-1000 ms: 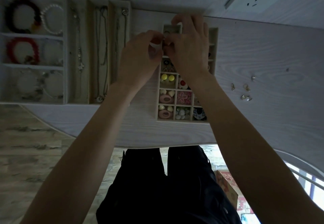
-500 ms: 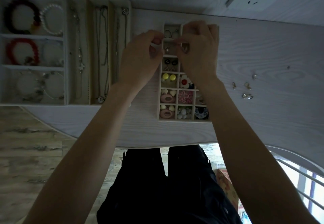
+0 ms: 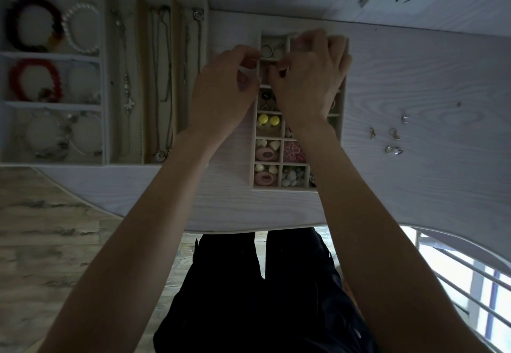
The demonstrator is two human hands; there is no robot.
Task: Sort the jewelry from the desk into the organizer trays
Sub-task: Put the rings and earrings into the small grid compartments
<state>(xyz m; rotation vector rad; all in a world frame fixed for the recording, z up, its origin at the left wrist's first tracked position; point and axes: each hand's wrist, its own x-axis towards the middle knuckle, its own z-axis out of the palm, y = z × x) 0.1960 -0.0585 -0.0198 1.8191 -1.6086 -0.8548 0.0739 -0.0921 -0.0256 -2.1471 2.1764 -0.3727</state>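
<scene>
We hold both hands over the far end of the small tray (image 3: 343,120): our left hand (image 3: 221,90) and right hand (image 3: 309,76) have fingers curled, tips nearly meeting; whether they pinch anything we cannot tell. Loose earrings (image 3: 392,139) lie on the desk (image 3: 428,186), right of the tray.

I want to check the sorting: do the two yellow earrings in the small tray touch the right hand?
Apart. The head view shows the yellow earrings lying in their own compartment, with tray floor visible between them and the right hand.

Head cam, down, prob. close
</scene>
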